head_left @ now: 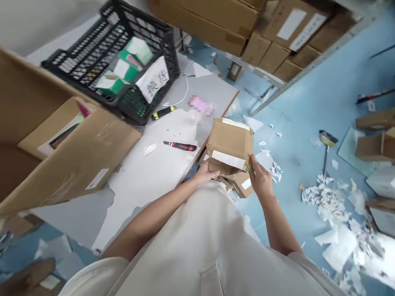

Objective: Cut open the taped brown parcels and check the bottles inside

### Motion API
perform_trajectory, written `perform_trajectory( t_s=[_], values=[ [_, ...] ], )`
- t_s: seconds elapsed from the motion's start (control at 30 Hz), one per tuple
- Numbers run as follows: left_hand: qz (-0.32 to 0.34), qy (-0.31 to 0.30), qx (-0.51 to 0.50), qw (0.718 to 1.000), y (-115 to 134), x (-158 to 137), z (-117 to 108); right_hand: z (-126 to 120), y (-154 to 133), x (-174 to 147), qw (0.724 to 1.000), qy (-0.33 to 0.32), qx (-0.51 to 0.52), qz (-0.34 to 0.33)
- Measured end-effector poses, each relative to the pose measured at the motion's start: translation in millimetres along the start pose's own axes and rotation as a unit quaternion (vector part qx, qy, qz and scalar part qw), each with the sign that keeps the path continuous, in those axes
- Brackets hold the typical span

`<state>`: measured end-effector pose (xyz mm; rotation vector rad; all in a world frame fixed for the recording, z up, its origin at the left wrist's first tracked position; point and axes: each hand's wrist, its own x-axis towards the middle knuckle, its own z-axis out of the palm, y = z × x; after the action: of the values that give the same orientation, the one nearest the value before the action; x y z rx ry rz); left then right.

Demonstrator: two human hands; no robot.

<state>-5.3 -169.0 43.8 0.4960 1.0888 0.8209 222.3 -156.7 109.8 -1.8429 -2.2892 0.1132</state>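
A small brown cardboard box (230,137) with white paper strips along its edges is held in front of my body, just past the table's edge. My left hand (206,173) grips its lower left side, thumb lying on the cardboard. The lower right corner is pinched by my right hand (261,176). Below the box, partly hidden by it, are other cardboard boxes (242,183). To the left, a red and black utility knife (180,146) lies on the table, and a yellow and black cutter (163,112) rests farther back.
A black plastic crate (135,92) holding green and white boxes stands on the table (132,176). A large open carton (77,160) sits at left. Metal shelving (268,78) with cartons is at the back. Crumpled paper (330,205) and a broom-like tool (326,152) are on the blue floor.
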Motion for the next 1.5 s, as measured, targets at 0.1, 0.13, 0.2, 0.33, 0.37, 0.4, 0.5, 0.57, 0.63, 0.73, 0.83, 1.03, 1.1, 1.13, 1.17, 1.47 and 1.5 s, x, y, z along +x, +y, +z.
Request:
perform_trajectory(
  t_s=[0.1,0.13,0.2,0.33,0.37,0.4,0.5,0.57,0.63,0.73,0.83,1.03,1.1,1.13,1.17,1.47,1.5],
  values=[
    [-0.086,-0.052,0.025,0.995,-12.2,34.8,24.2,21.6,32.5,-30.5,0.995,-0.003,0.025,0.094],
    [-0.103,-0.058,0.042,0.992,-15.8,43.4,30.4,28.6,41.2,-38.3,0.993,0.000,0.035,0.112],
    [-0.127,-0.075,0.078,0.986,-22.4,56.3,39.8,40.0,55.0,-49.6,0.989,0.011,0.052,0.134],
    [-0.119,-0.154,0.071,0.978,-32.4,72.2,47.6,49.6,68.2,-55.3,0.983,0.026,0.076,0.162],
    [-0.101,-0.161,0.062,0.980,-33.2,75.0,46.6,49.8,68.9,-53.1,0.983,0.022,0.084,0.165],
    [-0.078,-0.157,0.059,0.983,-32.7,77.0,43.8,49.5,68.6,-49.5,0.982,0.013,0.092,0.165],
    [-0.006,-0.107,0.097,0.990,-20.9,73.3,21.1,50.1,62.1,-30.4,0.981,-0.028,0.127,0.144],
    [0.053,-0.039,0.164,0.984,-5.3,58.8,-8.6,55.4,52.1,-9.1,0.981,-0.050,0.153,0.113],
    [0.127,0.086,0.288,0.945,11.9,35.6,-48.5,67.3,35.7,21.6,0.977,-0.078,0.184,0.072],
    [0.127,0.335,0.510,0.782,30.8,-0.7,-117.9,96.8,-3.8,86.6,0.963,-0.141,0.229,-0.004],
    [-0.042,0.430,0.579,0.692,38.1,-12.8,-183.4,132.8,-51.7,162.0,0.954,-0.166,0.232,-0.093],
    [-0.070,0.365,0.597,0.711,38.1,24.9,-259.5,194.0,-107.8,243.6,0.945,-0.265,0.156,-0.116],
    [-0.067,0.362,0.601,0.710,36.7,30.0,-268.0,206.4,-111.6,236.8,0.938,-0.289,0.142,-0.129],
    [-0.062,0.371,0.599,0.707,36.7,29.5,-269.4,210.1,-111.0,228.8,0.936,-0.287,0.154,-0.137],
    [-0.053,0.388,0.593,0.704,37.5,27.7,-268.6,211.6,-108.7,218.8,0.933,-0.278,0.178,-0.142],
    [0.147,0.218,0.265,0.928,38.3,66.5,-96.1,137.9,-43.9,79.8,0.906,-0.064,0.418,0.011],
    [0.116,0.155,0.224,0.955,30.6,79.3,-65.6,128.3,-36.3,63.9,0.909,-0.043,0.414,0.033]
  ],
)
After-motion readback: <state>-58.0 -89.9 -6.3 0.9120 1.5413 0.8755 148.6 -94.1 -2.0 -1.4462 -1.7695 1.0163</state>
